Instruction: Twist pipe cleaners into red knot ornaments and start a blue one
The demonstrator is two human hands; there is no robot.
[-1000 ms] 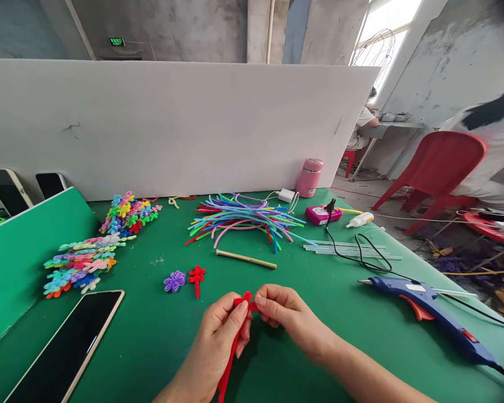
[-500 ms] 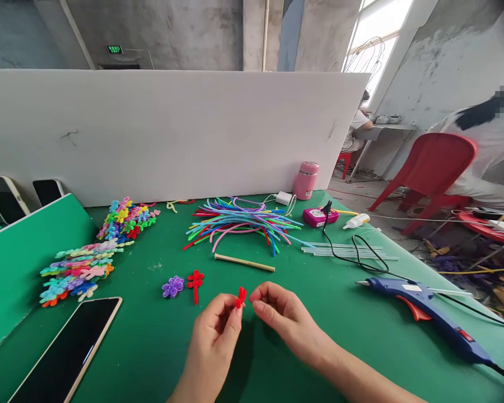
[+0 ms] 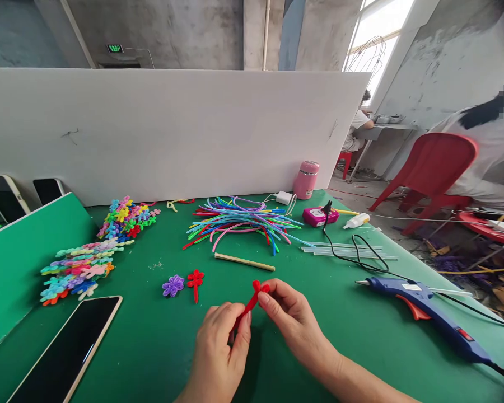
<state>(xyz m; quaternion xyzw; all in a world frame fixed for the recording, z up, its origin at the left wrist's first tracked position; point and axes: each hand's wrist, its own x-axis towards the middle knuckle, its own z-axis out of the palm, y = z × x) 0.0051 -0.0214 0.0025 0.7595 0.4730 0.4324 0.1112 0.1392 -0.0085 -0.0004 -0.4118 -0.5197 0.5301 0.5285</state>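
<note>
Between my hands is a red pipe cleaner with small loops bent at its upper end. My left hand pinches its lower stem. The thumb and forefinger of my right hand close on the looped end. Left of my hands, a finished-looking red pipe-cleaner flower with a stem lies flat beside a purple pipe-cleaner flower. Beyond my hands lies a thin wooden stick, and behind it a heap of loose coloured pipe cleaners.
A blue glue gun with a black cord lies at right, near clear glue sticks. A phone and piled pipe-cleaner flowers are at left. A pink bottle stands by the white partition. People sit beyond it.
My right hand has closed on the looped end of the red pipe cleaner, which was held only by my left hand. The stem now shows between both hands, tilted up to the right.
</note>
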